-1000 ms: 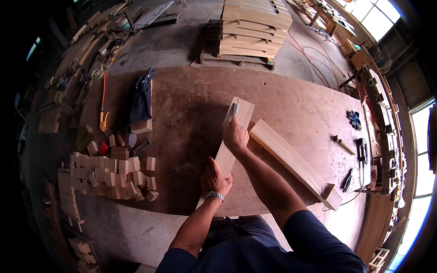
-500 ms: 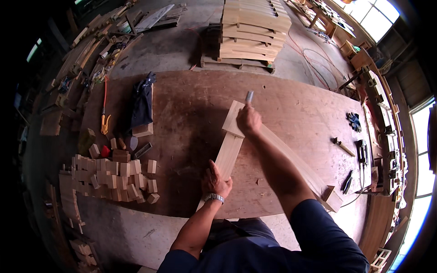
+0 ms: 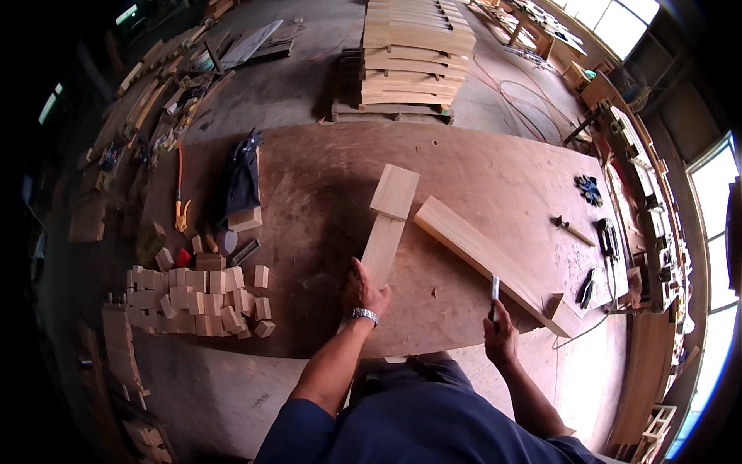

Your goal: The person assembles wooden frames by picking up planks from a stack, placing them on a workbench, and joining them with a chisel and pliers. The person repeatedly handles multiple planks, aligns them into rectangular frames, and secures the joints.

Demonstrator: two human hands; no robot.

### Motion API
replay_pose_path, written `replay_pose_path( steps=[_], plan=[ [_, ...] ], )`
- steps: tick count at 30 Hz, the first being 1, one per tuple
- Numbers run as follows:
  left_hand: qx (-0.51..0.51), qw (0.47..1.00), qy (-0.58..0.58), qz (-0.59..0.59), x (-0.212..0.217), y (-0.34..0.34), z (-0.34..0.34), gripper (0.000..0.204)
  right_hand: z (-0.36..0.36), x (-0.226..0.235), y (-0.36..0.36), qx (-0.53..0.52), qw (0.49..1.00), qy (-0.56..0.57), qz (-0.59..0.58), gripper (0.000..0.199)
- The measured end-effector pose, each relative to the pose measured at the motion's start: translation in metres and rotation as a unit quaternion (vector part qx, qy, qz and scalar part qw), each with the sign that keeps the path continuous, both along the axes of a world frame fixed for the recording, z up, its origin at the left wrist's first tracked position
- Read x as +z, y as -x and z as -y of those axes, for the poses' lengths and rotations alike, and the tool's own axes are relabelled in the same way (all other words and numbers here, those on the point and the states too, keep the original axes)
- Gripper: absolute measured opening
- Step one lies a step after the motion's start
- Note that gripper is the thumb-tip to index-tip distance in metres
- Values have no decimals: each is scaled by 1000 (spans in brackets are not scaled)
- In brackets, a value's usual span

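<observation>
My left hand (image 3: pixel 366 291), with a metal watch at the wrist, is closed around the near part of a pale wooden board (image 3: pixel 382 246). A wider wooden block (image 3: pixel 395 192) sits at the board's far end. My right hand (image 3: pixel 502 337) grips a short hand tool (image 3: pixel 495 289) with a dark handle and a narrow silvery end pointing up; its exact kind is unclear. Just beyond this hand, a second, thicker wooden piece (image 3: pixel 479 255) lies diagonally on the brown worktable (image 3: pixel 309 170), with a small upright block (image 3: pixel 554 304) at its near end.
Many small wood blocks (image 3: pixel 189 298) are heaped at the left, below a dark cloth (image 3: pixel 243 178) and yellow-handled tool (image 3: pixel 182 215). At right lie a hammer (image 3: pixel 573 230), black pliers (image 3: pixel 586 288), a corded power tool (image 3: pixel 607 238) and gloves (image 3: pixel 588 189). Stacked boards (image 3: pixel 417 62) stand beyond.
My right hand has drawn back from the block at the board's far end, toward me and to the right, still gripping the tool. My left hand keeps its hold on the board.
</observation>
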State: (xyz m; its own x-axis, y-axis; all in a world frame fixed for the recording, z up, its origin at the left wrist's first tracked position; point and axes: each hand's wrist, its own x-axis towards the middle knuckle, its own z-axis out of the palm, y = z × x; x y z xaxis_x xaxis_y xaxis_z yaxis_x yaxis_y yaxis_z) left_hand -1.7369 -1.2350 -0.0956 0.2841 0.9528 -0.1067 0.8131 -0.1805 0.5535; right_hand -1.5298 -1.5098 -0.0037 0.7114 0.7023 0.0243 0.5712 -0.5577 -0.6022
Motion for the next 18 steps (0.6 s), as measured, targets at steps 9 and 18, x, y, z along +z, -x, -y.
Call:
replay_pose_path(
  steps=[9, 18],
  plan=[
    [-27, 998, -48, -7, -35, 14, -16, 113, 89, 18, -90, -141, 989, 28, -38, 61],
    [17, 974, -152, -165, -29, -19, 28, 114, 188, -7, -282, -167, 984, 52, -26, 42]
  ],
)
